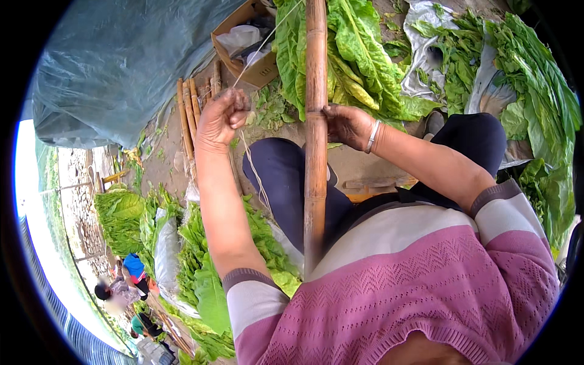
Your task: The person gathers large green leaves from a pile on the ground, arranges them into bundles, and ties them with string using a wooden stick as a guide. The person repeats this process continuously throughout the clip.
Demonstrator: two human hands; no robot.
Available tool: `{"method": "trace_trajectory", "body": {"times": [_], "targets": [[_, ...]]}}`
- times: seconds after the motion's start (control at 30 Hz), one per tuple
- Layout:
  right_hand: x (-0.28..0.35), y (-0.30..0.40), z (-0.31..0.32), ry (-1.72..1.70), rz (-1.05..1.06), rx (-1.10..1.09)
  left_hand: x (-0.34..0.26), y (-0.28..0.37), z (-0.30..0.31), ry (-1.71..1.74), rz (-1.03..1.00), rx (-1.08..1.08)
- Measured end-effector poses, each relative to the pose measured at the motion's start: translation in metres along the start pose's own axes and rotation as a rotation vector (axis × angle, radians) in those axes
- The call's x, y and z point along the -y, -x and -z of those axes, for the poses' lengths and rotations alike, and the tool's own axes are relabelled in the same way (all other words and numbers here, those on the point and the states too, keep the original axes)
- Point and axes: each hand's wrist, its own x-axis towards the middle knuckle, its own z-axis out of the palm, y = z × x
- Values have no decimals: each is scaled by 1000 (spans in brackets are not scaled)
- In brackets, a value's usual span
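A bamboo pole [315, 68] runs lengthwise before me, its near end against my body. My right hand [349, 127], with a metal bracelet at the wrist, grips the pole's right side; some of its fingers are hidden behind the pole. Raised to the left of the pole, my left hand [226, 114] is closed on a thin pale string [267, 41]. The string runs taut from the fist to the upper edge of view, and its loose tail hangs beside my left knee. Large green leaves, seemingly tobacco [360, 50], hang on both sides of the pole's far part.
A cardboard box [260, 75] holding plastic bags stands beyond my left hand, near several bamboo poles [186, 114]. Dark plastic sheeting [114, 68] covers the upper left. Leaf piles [538, 77] lie right, others [121, 219] left. Several people [132, 273] are at the lower left.
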Motion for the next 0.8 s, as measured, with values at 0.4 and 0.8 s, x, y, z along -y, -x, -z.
{"method": "trace_trajectory", "body": {"times": [0.4,0.8], "targets": [[-8,-1,-41,161,30,-399,140,422,112,465,-915,-542],[-8,11,-44,602,128,-472,162,434,127,-1381,553,-1595]]}}
